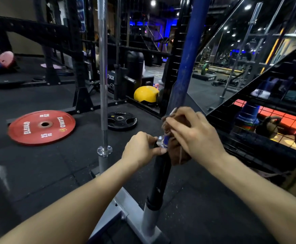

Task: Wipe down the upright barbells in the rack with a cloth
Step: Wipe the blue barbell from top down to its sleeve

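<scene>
A blue barbell (187, 67) stands upright in a grey floor rack (119, 206), its black sleeve (159, 182) dropping into a grey tube. My right hand (194, 132) grips a brown cloth (176, 154) wrapped round the blue shaft just above the collar. My left hand (141, 148) pinches the barbell at its shiny collar, thumb pointing toward the cloth. A second, silver barbell (102, 67) stands upright to the left in the same rack, untouched.
A red 25 kg plate (41, 127) and a small black plate (121, 120) lie on the black rubber floor. A yellow ball (146, 94) sits behind the rack. Black mesh fencing (267, 124) and a mirror close off the right side.
</scene>
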A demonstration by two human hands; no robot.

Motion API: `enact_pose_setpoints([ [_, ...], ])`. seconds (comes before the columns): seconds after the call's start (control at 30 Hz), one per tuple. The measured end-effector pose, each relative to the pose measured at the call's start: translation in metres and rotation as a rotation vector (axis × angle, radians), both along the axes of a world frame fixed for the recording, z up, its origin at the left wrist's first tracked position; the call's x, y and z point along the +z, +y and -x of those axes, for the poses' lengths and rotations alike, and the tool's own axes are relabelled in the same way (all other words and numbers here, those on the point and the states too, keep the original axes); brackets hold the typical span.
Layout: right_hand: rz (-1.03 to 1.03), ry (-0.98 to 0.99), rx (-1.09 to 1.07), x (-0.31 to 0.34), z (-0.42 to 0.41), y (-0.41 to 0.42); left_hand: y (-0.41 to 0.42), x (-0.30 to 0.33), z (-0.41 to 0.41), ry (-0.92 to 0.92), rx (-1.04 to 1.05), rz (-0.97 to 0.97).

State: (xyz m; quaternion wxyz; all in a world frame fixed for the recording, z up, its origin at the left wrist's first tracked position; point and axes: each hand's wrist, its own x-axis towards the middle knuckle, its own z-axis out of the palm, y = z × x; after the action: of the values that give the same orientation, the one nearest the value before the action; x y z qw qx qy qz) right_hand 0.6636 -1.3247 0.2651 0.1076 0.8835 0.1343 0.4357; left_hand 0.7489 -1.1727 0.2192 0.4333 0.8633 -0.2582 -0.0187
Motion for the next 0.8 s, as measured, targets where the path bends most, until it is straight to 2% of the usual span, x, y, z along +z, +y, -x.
enact_pose_setpoints([
  [0.07, -0.006, 0.023, -0.019, -0.007, -0.001, -0.002, -0.001, -0.002, -0.001, -0.017, 0.002, 0.004],
  [0.23, -0.011, 0.253, -0.027, -0.021, 0.012, 0.001, -0.001, -0.001, 0.002, -0.013, 0.006, -0.016],
  [0.4, -0.096, 0.142, -0.084, 0.008, 0.009, 0.0, -0.002, -0.005, 0.003, -0.018, 0.016, 0.012],
  [0.57, -0.074, 0.295, -0.078, -0.023, 0.019, -0.006, -0.001, -0.001, 0.006, -0.022, 0.021, -0.009],
  [0.67, -0.046, 0.18, -0.106, -0.007, 0.024, -0.002, 0.0, 0.003, 0.009, -0.036, 0.019, -0.032],
  [0.8, -0.119, 0.076, -0.08, 0.006, 0.014, 0.011, 0.0, 0.003, 0.01, -0.046, 0.027, -0.005],
])
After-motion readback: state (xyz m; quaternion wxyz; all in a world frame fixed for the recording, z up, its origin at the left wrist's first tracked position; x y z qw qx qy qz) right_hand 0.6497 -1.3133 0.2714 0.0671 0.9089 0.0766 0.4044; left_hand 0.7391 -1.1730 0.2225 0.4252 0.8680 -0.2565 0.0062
